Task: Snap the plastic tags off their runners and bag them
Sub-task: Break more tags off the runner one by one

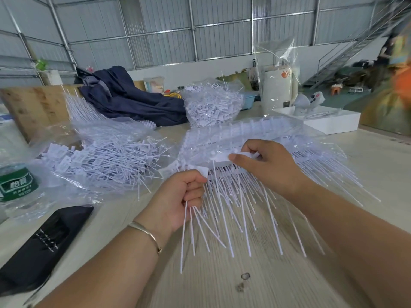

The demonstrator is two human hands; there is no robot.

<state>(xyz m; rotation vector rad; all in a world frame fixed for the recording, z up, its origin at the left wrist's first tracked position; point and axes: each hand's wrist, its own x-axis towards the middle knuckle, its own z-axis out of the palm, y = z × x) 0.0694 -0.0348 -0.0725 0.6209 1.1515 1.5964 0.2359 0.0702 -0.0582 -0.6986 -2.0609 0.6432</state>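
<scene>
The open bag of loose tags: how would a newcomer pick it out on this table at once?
Start at the green-labelled water bottle on the table's left edge. Just right of it lies the open bag of loose tags, flat and spilling toward the left hand. Unlike the full bag standing upright farther back, it lies slumped and spread out.

The left hand (180,196) grips a bundle of loose tags (200,221) over the table (222,285). The right hand (264,165) pinches a tag (222,157) on the runner (224,171).
</scene>
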